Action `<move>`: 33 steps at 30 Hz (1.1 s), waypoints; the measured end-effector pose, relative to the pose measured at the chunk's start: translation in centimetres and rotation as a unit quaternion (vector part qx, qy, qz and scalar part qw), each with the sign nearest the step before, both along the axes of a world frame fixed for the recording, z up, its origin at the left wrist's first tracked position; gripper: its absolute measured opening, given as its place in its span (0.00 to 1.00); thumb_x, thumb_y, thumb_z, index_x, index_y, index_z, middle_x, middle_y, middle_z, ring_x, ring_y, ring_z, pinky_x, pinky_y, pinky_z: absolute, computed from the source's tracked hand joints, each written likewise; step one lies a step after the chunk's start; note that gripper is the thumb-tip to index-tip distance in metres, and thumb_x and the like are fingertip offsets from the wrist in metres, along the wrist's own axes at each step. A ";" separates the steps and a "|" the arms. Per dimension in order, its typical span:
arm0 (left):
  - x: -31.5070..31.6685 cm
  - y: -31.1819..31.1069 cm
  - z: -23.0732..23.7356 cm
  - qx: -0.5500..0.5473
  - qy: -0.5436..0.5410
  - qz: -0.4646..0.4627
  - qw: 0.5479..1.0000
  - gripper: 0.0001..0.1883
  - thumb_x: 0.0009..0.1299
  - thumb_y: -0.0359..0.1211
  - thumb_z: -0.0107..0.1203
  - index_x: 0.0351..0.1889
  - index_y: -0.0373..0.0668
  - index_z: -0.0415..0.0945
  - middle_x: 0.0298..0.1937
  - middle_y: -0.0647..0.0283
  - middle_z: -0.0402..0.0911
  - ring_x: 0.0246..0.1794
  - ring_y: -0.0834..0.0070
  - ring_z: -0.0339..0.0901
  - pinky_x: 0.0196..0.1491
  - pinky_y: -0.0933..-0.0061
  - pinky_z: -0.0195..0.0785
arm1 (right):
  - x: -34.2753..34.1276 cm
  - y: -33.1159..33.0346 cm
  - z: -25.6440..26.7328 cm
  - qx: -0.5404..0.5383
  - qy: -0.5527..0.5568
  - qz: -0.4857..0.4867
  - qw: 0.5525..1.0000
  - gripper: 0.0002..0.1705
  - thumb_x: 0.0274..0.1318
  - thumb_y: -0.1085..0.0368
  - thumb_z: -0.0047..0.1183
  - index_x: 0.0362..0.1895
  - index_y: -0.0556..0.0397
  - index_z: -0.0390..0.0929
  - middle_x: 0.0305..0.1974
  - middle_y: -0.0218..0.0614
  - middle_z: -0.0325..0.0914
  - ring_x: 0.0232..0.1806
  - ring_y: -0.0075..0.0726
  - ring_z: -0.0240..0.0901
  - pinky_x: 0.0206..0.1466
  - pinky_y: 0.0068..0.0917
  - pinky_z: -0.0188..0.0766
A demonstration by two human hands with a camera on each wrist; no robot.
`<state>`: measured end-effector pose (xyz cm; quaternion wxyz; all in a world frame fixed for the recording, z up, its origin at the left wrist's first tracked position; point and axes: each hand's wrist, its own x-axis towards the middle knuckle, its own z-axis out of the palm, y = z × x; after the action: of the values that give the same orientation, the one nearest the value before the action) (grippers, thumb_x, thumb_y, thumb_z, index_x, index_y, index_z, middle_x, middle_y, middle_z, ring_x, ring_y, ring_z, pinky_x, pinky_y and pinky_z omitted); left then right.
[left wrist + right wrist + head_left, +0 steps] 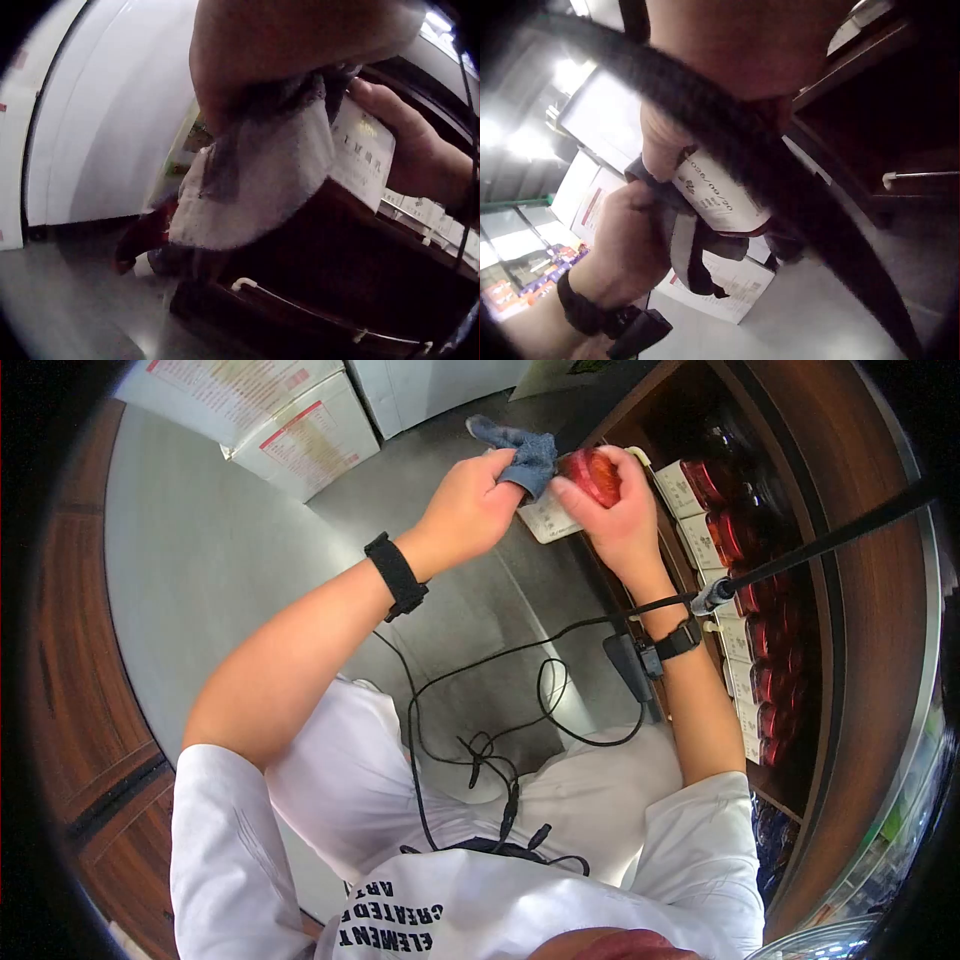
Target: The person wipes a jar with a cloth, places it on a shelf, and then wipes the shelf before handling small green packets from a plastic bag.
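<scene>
My left hand grips a blue-grey cloth, bunched at the fingertips and hanging loose at one end. Beside it, my right hand holds a red jar, fingers wrapped round its far side and thumb on the near side. The cloth is right at the jar's left side. In the left wrist view, the jar's white printed label faces out below the right thumb, partly covered by the cloth. A printed date shows on the white label in the right wrist view.
On the right, a dark wooden shelf holds a row of red jars with white fronts, behind a low rail. White cartons stand at the upper left. Black cables hang over the lap, above the grey floor.
</scene>
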<state>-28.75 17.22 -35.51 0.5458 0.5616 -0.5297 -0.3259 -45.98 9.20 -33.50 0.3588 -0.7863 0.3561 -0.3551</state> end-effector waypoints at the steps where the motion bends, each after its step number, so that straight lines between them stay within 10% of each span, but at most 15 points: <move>1: 0.1 0.0 0.2 0.026 -0.018 -0.021 0.999 0.13 0.68 0.35 0.45 0.36 0.33 0.73 0.26 0.50 0.76 0.25 0.67 0.69 0.34 0.66 0.64 | 0.0 0.2 0.2 0.001 -0.002 -0.005 1.000 0.32 0.41 0.54 0.70 0.47 0.56 0.69 0.36 0.36 0.75 0.37 0.33 0.73 0.43 0.28 0.71; 4: 0.0 0.0 -0.1 0.073 0.029 -0.021 0.997 0.13 0.68 0.34 0.44 0.36 0.32 0.73 0.24 0.53 0.75 0.25 0.69 0.69 0.33 0.67 0.63 | 0.3 1.1 -0.1 -0.050 0.083 0.037 0.995 0.43 0.33 0.50 0.72 0.52 0.56 0.67 0.42 0.47 0.76 0.45 0.50 0.75 0.48 0.36 0.71; 14: -1.2 0.5 0.7 0.068 0.073 -0.019 0.995 0.14 0.64 0.32 0.46 0.42 0.32 0.75 0.31 0.52 0.79 0.33 0.65 0.75 0.40 0.69 0.67 | 0.0 1.8 -0.3 -0.051 0.190 0.032 0.980 0.61 0.29 0.53 0.72 0.69 0.51 0.49 0.46 0.51 0.76 0.48 0.57 0.74 0.50 0.41 0.71; 16: -1.6 1.2 0.2 -0.109 -0.174 -0.038 0.978 0.18 0.58 0.28 0.46 0.46 0.30 0.74 0.42 0.44 0.79 0.46 0.52 0.76 0.52 0.61 0.67 | -0.6 2.3 -0.5 0.007 0.174 0.047 0.984 0.60 0.31 0.54 0.71 0.69 0.51 0.48 0.46 0.49 0.77 0.48 0.56 0.74 0.50 0.40 0.71; 23: -2.8 1.4 1.3 -0.193 -0.377 -0.137 0.896 0.21 0.60 0.32 0.47 0.51 0.32 0.73 0.52 0.43 0.76 0.55 0.45 0.71 0.61 0.57 0.62 | -2.5 0.7 -3.0 -0.048 0.119 0.072 0.989 0.57 0.39 0.62 0.66 0.72 0.49 0.42 0.46 0.48 0.78 0.48 0.54 0.75 0.51 0.38 0.70; 29: -0.8 0.8 4.6 0.099 -0.246 -0.272 0.925 0.15 0.62 0.30 0.44 0.43 0.31 0.74 0.47 0.43 0.76 0.49 0.51 0.72 0.55 0.64 0.65 | -2.3 1.2 -1.8 0.009 0.100 0.093 0.991 0.66 0.31 0.59 0.73 0.71 0.55 0.41 0.47 0.50 0.78 0.49 0.52 0.76 0.54 0.35 0.69; 33: 2.4 -1.5 1.0 -0.134 -0.033 0.084 0.987 0.15 0.64 0.33 0.44 0.29 0.27 0.73 0.26 0.49 0.76 0.32 0.65 0.72 0.40 0.65 0.65 | -1.5 0.8 -1.1 0.062 0.114 0.026 0.991 0.63 0.33 0.52 0.73 0.69 0.59 0.46 0.48 0.54 0.76 0.50 0.48 0.76 0.55 0.35 0.69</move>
<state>-26.35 15.76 -34.47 0.6239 0.5360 -0.5373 -0.1865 -47.49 9.96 -34.57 0.3730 -0.8067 0.3959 -0.2310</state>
